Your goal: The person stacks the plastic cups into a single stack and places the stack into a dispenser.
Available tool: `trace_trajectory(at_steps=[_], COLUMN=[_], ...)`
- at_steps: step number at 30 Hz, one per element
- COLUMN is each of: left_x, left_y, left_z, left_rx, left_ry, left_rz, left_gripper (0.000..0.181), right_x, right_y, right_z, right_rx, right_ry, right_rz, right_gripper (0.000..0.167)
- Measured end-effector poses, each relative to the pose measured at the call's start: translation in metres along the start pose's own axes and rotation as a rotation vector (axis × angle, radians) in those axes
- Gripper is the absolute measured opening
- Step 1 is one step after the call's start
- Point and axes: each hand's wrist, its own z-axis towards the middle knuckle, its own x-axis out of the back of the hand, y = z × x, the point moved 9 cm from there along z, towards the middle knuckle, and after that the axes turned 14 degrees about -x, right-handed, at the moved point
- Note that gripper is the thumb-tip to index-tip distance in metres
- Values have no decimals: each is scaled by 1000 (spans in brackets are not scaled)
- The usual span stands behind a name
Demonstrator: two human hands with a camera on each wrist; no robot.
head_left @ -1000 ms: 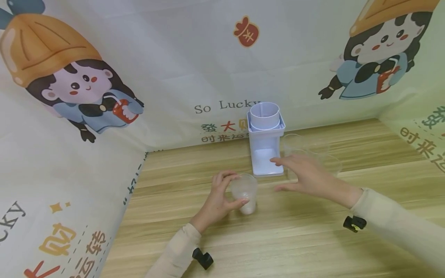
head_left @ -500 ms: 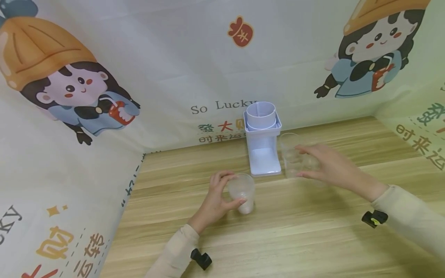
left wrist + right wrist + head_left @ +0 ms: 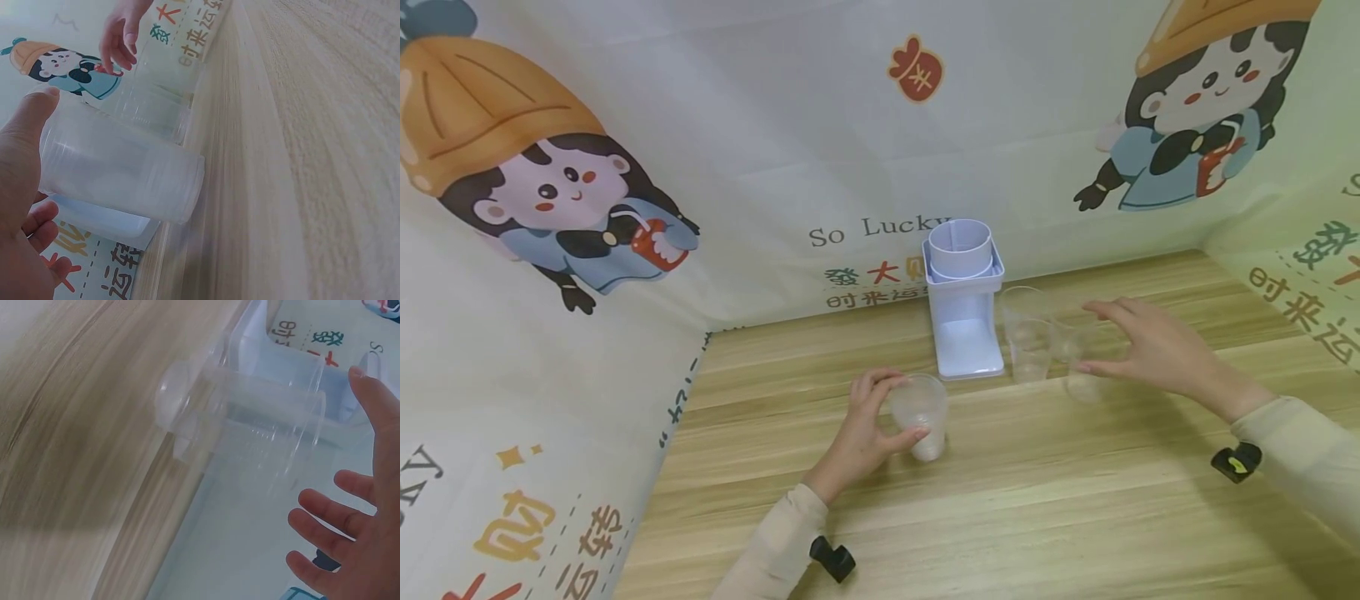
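Observation:
My left hand grips a translucent plastic cup standing on the wooden table, thumb on the near side and fingers at the far side. Its cloudy wall in the left wrist view suggests several nested cups, but I cannot tell how many. Clear plastic cups stand in a cluster to the right of a pale lilac dispenser-like stand. Beside their right side, my right hand is spread with thumb and fingers apart. In the right wrist view, the hand holds nothing, near the clear cups' rims.
The stand has a round open tube on top and a flat base. Behind it hangs a printed cloth backdrop, which also covers both sides. Wood-grain table surface extends in front of the hands.
My right hand has moved right, from in front of the stand, past the clear cups to their right side. The left hand keeps its grip on the cup in the same place.

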Motion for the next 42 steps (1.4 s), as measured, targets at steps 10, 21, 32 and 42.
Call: trace_trajectory(at_steps=[10,21,32,42], left_x=[-1,-1,-2,-1], left_y=[1,0,-2,0], left_z=[0,0,0,0], left_rx=[-3,-1,-3,-1], left_ry=[-17,-12,-17,-13], left_rz=[10,8,16,16], left_gripper=[64,63,62,62], right_x=[-9,-12,-12,-8], right_y=[13,12,13,9], right_z=[-1,-2,-3,-7], right_rx=[-15,2,2,22], right_ry=[-29,-28,-26,2], right_rz=[-38,-39,-15,3], right_gripper=[85,81,79,79])
